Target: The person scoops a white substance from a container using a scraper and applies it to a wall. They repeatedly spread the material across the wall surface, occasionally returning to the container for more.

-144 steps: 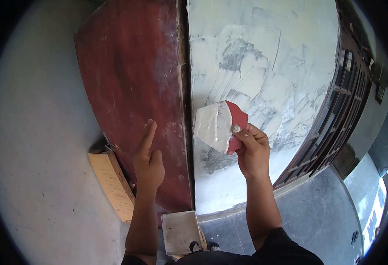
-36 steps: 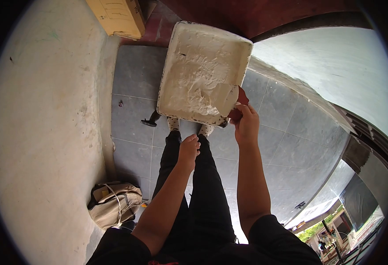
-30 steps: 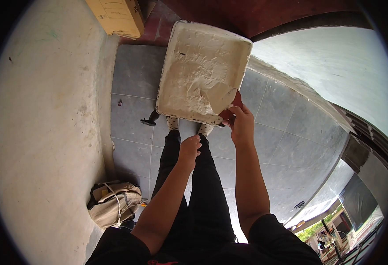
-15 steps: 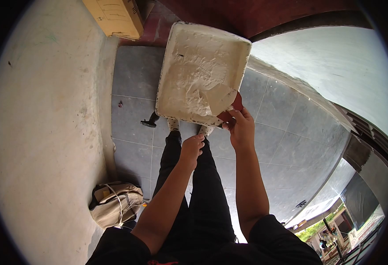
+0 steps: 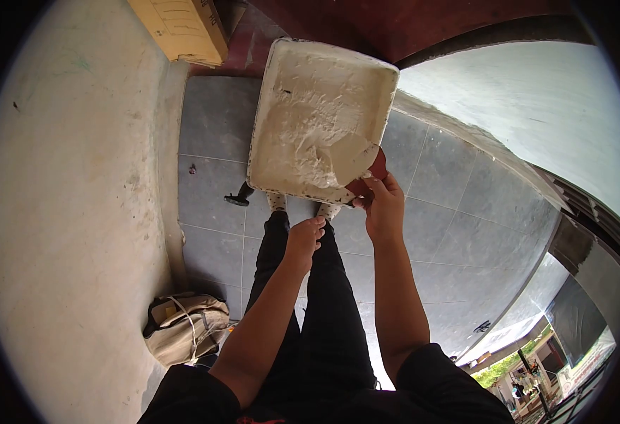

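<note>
A shallow rectangular tray (image 5: 255, 152) with pale, creamy paste (image 5: 310, 113) in it lies in front of my feet. My right hand (image 5: 384, 205) grips a wide scraper (image 5: 377, 164) with a dark red handle part, at the tray's near right corner. The scraper's pale blade rests over the paste. Nearer to me, my left hand (image 5: 306, 237) is closed above my legs, short of the tray's near edge. Its fingers are curled, and whatever they may hold cannot be made out.
A dark-handled tool (image 5: 238, 196) lies on the grey tiles left of the tray. A beige and black bag (image 5: 186, 328) stands by the left wall. At the top left is a cardboard box (image 5: 186, 32). A pale wall (image 5: 536, 106) rises on the right.
The tray and the scraper appear very slightly farther left and lower in view. Both hands keep the same hold.
</note>
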{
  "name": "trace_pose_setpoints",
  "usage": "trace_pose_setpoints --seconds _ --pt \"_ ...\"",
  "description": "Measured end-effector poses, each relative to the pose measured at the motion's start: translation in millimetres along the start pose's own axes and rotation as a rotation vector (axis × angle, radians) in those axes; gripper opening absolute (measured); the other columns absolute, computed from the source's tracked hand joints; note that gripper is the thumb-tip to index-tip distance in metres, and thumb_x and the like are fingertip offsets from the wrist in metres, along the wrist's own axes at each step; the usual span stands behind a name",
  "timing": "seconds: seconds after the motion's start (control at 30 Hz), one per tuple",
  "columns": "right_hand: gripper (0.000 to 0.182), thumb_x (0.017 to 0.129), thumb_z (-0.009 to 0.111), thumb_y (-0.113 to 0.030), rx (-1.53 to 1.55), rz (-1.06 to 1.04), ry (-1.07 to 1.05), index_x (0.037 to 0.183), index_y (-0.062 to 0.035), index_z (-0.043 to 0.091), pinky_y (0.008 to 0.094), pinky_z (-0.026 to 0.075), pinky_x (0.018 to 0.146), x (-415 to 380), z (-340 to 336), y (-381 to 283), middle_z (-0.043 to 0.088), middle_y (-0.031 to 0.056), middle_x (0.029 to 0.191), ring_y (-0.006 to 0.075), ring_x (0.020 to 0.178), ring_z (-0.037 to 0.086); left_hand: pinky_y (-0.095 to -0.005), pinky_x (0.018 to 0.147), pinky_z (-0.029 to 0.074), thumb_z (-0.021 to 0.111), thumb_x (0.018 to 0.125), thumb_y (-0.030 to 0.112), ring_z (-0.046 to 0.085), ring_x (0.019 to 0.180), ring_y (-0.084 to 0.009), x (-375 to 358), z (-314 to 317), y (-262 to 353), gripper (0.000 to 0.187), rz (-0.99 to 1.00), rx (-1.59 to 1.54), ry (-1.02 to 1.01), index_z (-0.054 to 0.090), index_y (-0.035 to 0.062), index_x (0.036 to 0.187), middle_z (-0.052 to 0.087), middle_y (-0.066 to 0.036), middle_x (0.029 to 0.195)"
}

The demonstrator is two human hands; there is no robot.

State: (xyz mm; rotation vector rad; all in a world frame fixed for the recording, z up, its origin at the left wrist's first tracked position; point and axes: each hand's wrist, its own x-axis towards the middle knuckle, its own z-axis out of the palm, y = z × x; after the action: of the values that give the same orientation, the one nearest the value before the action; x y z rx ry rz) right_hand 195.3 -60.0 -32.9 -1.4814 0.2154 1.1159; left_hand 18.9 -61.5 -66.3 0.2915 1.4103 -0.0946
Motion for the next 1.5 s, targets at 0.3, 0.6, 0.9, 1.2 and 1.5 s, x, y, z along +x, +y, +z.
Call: trace_pose_setpoints --seconds 0.3,0.6,0.9,1.2,1.5 --pt "0.022 0.091 0.059 -0.011 -0.052 -0.012 0.016 0.111 -0.0029 0.060 0.0234 0.051 0.052 -2.6 6.5 -5.3 0.068 0.0062 0.095 0.0118 0.070 0.065 -0.0399 0.098 0.038 0.039 0.092 0.019 0.052 0.124 -0.0211 2.0 -0.2 0.5 0.046 0.013 0.028 -0.008 0.054 0.0051 0.133 0.055 -0.008 0.138" --pt "0.021 0.090 0.060 -0.010 0.058 0.092 0.003 0.109 -0.0005 0.060 0.0240 0.052 0.048 -1.5 3.7 2.7 0.068 0.0080 0.096 0.0133 0.075 0.068 -0.0413 0.098 0.037 0.039 0.092 0.018 0.052 0.122 -0.0210 1.4 -3.7 -2.0 0.046 0.031 0.027 -0.013 0.054 0.0051 0.133 0.055 -0.008 0.137" --pt "0.020 0.090 0.060 -0.010 0.040 0.017 -0.011 0.108 -0.0003 0.061 0.0234 0.051 0.047 0.7 2.9 8.7 0.069 0.0082 0.091 0.0130 0.070 0.067 -0.0401 0.096 0.037 0.041 0.092 0.020 0.053 0.118 -0.0200 7.8 -9.1 -3.4 0.043 0.030 0.033 0.011 0.056 0.0068 0.130 0.057 -0.006 0.135" --pt "0.019 0.090 0.056 -0.009 0.028 0.134 0.022 0.108 -0.0046 0.058 0.0266 0.046 0.048 1.7 4.1 7.9 0.065 0.0052 0.089 0.0135 0.066 0.061 -0.0402 0.097 0.037 0.042 0.094 0.024 0.053 0.120 -0.0195 6.3 -12.6 0.5 0.044 0.037 0.040 0.013 0.056 0.0076 0.131 0.057 -0.006 0.136" --pt "0.020 0.086 0.047 -0.008 0.252 0.153 -0.060 0.103 -0.0052 0.057 0.0280 0.038 0.045 -12.2 0.1 -10.1 0.060 0.0035 0.082 0.0133 0.062 0.058 -0.0398 0.096 0.038 0.044 0.094 0.028 0.054 0.120 -0.0194 -2.4 -20.2 -10.2 0.043 0.030 0.052 0.014 0.057 0.0092 0.130 0.058 -0.004 0.134"
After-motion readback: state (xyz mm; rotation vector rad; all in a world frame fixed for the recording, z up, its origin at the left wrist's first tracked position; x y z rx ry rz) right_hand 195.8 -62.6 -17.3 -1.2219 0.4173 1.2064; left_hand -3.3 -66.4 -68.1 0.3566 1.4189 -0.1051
